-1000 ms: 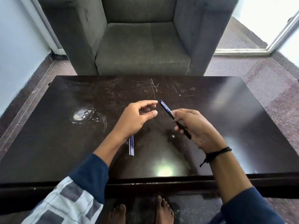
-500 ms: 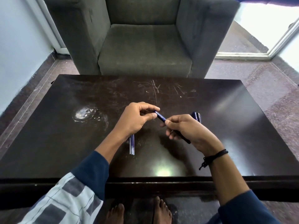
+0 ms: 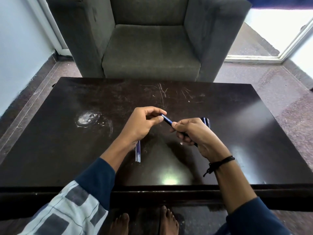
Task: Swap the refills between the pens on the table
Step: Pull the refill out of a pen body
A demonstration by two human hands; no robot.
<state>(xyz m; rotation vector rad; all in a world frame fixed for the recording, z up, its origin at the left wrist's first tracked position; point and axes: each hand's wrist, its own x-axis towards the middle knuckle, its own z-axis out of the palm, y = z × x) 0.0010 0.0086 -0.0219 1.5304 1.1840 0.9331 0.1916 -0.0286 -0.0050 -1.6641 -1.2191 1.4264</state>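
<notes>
A dark blue pen (image 3: 166,119) is held above the middle of the dark table (image 3: 67,133). My left hand (image 3: 142,124) pinches its far end between thumb and fingers. My right hand (image 3: 194,134) grips its near part, whose lower end pokes out under the palm. Thin blue refills (image 3: 138,152) lie side by side on the table under my left wrist. Other dark blue pen parts (image 3: 207,122) lie on the table just behind my right hand, partly hidden by it.
A grey armchair (image 3: 152,48) stands right behind the table's far edge. A whitish smudge (image 3: 86,118) marks the table at the left. My bare feet (image 3: 144,223) show under the near edge. Bright doorway at the far right.
My left hand has closed onto the pen's far end, where a second ago it was apart from it. Both hands now hold the pen; the pen parts behind my right hand came into view.
</notes>
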